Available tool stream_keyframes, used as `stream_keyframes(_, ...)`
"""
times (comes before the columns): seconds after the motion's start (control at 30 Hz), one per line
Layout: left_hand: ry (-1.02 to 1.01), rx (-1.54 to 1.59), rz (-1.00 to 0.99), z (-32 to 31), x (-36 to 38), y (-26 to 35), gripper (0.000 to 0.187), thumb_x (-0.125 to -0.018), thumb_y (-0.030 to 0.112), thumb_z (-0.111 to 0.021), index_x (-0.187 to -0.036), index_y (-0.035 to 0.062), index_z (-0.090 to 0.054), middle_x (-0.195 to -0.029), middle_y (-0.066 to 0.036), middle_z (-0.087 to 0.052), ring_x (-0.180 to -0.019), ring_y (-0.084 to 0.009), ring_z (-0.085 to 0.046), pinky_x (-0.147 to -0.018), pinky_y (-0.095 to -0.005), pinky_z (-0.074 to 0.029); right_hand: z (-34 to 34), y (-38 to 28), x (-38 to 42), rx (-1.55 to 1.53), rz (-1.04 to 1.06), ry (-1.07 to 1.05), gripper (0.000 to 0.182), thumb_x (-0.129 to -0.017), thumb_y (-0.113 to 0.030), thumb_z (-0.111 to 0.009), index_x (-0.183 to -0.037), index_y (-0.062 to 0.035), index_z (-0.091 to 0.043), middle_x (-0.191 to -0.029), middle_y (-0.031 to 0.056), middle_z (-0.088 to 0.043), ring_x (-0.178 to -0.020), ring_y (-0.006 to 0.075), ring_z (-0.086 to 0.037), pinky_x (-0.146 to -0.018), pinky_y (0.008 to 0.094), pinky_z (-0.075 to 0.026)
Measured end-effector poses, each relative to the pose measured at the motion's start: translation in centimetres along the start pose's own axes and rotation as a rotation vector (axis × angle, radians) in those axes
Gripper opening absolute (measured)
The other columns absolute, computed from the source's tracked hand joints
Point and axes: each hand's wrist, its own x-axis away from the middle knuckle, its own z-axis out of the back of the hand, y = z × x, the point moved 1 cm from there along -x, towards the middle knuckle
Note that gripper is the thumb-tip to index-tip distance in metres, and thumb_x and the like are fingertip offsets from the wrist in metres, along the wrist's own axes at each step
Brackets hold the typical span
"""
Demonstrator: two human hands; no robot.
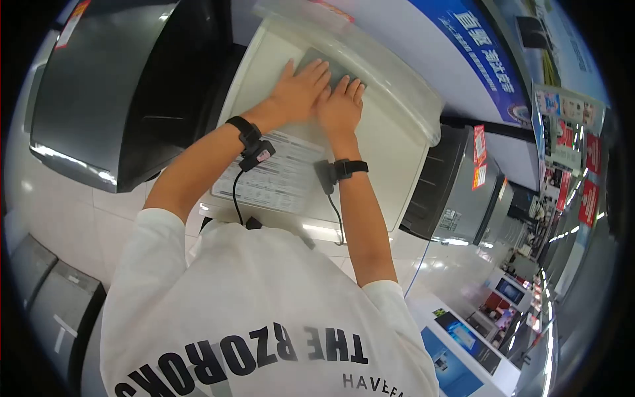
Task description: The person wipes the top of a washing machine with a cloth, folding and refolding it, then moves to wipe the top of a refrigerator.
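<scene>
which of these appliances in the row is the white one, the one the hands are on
The middle appliance, under the left hand and right hand. Its top is white with a printed sheet; the neighbours and are dark grey.

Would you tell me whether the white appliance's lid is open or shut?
Shut: the lid lies flat, with both hands, left and right, spread palm-down on it and a printed sheet resting on top.

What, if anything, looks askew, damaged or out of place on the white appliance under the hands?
Nothing stands out. Both hands, left hand and right hand, lie flat on a grey cloth on the white appliance; its printed sheet lies flat, with no visible spill or damage.
</scene>
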Motion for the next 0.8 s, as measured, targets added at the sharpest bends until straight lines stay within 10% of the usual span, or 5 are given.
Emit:
stream_keyframes(0.3,0.112,-0.076,0.061,2.8,2.3,-9.3,0.051,-0.097,0.035,-0.052,-0.139,0.0054,-0.053,-0.155,-0.014,-0.044,-0.146,-0.0272,-0.038,-0.102,-0.0713,-0.038,-2.1,-9.7,-2.5,-0.075,0.153,0.088,0.058,-0.096,-0.029,-0.053,-0.14,0.0096,-0.049,-0.147,0.0387,-0.04,-0.14,0.0542,-0.036,-0.114,0.0552,-0.034)
stream_keyframes(0.8,-0.112,0.008,0.117,4.5,5.8,-7.2,0.061,-0.094,0.036,-0.057,-0.145,0.0056,-0.046,-0.16,-0.014,-0.036,-0.151,-0.029,-0.031,-0.107,-0.0718,-0.033,-1.7,-8.9,2.0,-0.144,0.226,0.07,0.059,-0.093,-0.028,-0.055,-0.139,0.008,-0.048,-0.144,0.0386,-0.043,-0.137,0.0552,-0.037,-0.114,0.0553,-0.034)
